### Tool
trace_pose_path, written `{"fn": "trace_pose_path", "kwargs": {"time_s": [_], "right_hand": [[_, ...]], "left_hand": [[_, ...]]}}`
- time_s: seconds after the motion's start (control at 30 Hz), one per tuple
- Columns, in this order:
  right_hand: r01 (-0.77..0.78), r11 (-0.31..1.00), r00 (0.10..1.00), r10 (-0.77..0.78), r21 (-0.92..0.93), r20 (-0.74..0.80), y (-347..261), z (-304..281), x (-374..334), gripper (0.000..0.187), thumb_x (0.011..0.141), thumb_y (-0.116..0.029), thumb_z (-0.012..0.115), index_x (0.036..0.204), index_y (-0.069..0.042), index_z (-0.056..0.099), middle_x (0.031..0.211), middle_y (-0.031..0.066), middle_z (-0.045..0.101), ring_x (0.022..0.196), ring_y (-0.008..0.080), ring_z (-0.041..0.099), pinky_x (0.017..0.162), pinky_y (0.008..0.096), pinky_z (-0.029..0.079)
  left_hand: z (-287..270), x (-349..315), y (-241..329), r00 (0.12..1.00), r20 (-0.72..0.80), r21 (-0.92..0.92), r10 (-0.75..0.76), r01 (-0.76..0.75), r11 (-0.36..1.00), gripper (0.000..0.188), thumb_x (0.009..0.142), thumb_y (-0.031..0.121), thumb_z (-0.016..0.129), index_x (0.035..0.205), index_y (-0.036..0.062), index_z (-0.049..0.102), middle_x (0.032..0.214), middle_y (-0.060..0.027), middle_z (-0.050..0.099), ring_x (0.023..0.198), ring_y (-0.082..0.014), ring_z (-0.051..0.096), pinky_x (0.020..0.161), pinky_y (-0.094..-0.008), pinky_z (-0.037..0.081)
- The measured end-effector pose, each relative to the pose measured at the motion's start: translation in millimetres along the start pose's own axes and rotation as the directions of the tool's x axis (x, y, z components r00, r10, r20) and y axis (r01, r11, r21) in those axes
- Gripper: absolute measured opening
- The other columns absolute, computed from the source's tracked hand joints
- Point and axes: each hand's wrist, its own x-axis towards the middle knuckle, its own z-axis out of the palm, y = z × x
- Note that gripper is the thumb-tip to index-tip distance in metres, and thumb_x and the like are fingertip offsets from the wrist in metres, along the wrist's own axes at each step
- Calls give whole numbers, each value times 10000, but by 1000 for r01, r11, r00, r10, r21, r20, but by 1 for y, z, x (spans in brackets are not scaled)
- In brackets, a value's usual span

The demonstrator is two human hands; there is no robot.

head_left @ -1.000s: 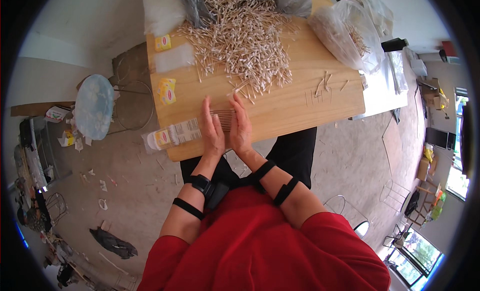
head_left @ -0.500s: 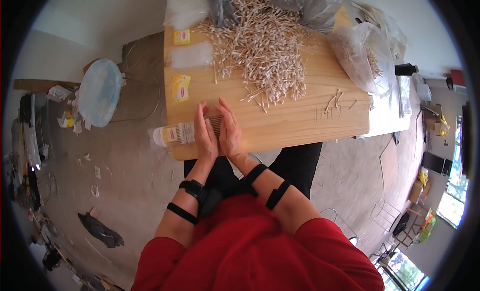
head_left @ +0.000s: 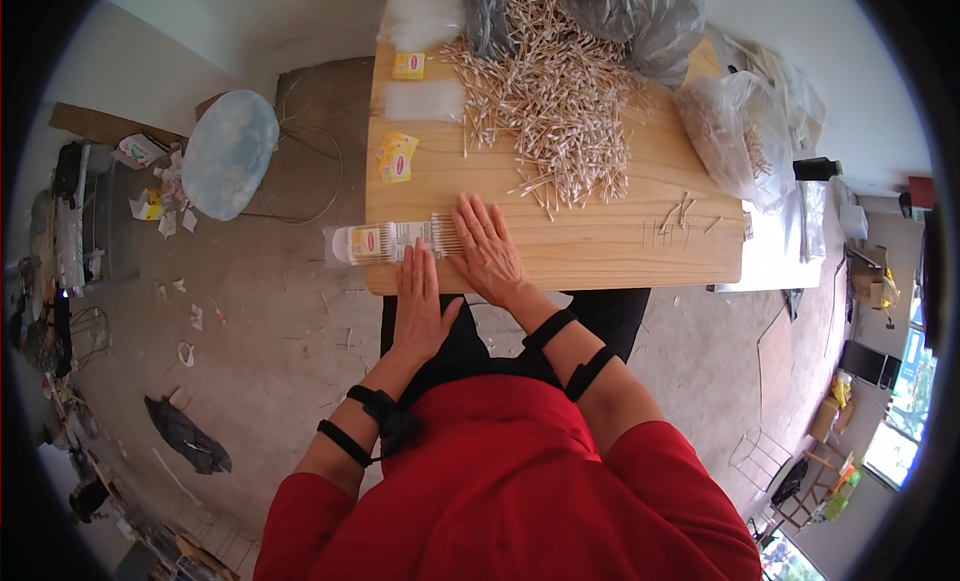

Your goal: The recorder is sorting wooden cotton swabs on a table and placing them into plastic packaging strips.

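Observation:
A clear plastic packet (head_left: 345, 245) with a yellow card (head_left: 366, 243) and cotton swabs inside lies near the table's front left edge. At its right end is a row of loose cotton swabs (head_left: 443, 231), lined up side by side. My right hand (head_left: 490, 251) rests palm down with fingers stretched over the right end of this row. My left hand (head_left: 422, 309) is open too, fingers straight, its fingertips at the packet's near edge and its palm over the front edge of the table. Neither hand grips anything; what lies under the right palm is hidden.
A big heap of cotton swabs (head_left: 560, 101) covers the back middle of the wooden table (head_left: 590, 251). Yellow cards (head_left: 398, 159) and clear plastic sleeves (head_left: 424, 101) lie along the left. A few swabs (head_left: 683, 213) lie at right, near a plastic bag (head_left: 735, 131). A stool (head_left: 230, 153) stands left.
My hands, earlier close together with palms around the row of swabs, have moved apart. The right now lies flat on the row; the left has drawn back toward me. The whole view has shifted.

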Motion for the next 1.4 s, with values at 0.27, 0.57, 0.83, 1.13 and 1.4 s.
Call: {"fn": "trace_pose_path", "kwargs": {"time_s": [0.27,0.57,0.83,1.13,1.4], "right_hand": [[-28,915,1000,29,-403,-5,1,16,-2,628,952,-364,515,1463,-18,399,1562,167,331,1495,298,206,1211,506,134],[-51,990,998,46,-128,-43,-6,2,-17,639,964,-327,515,1496,-24,331,1612,137,229,1509,279,162,1223,488,100],[-9,962,993,-23,-273,-112,-2,33,-15,640,910,-266,549,1487,-54,372,1601,115,274,1503,270,198,1200,533,144],[-65,989,997,58,-133,-54,-5,7,-12,574,957,-212,520,1485,-48,365,1593,102,295,1496,247,218,1212,510,113],[-100,978,995,96,-185,-29,-15,7,-11,582,973,-227,505,1497,-42,334,1600,81,279,1502,252,195,1213,519,84]], "left_hand": [[-5,50,4,976,205,139,78,-108,984,1263,644,447,846,1524,-72,102,1608,-259,105,1500,-404,95,1195,-570,71],[0,47,-3,973,219,275,72,-132,952,1257,617,378,871,1522,-64,120,1610,-241,116,1510,-354,102,1217,-524,52],[-32,39,3,943,326,275,-63,-31,961,1136,724,379,809,1520,-61,128,1610,-247,119,1504,-381,103,1203,-562,46],[-75,4,-68,998,-68,160,11,0,987,998,849,419,693,1534,-45,135,1624,-218,104,1509,-380,78,1179,-613,11],[-63,16,-83,988,145,168,61,-85,982,1073,798,392,750,1540,-34,103,1627,-191,98,1513,-342,78,1209,-548,33]]}}
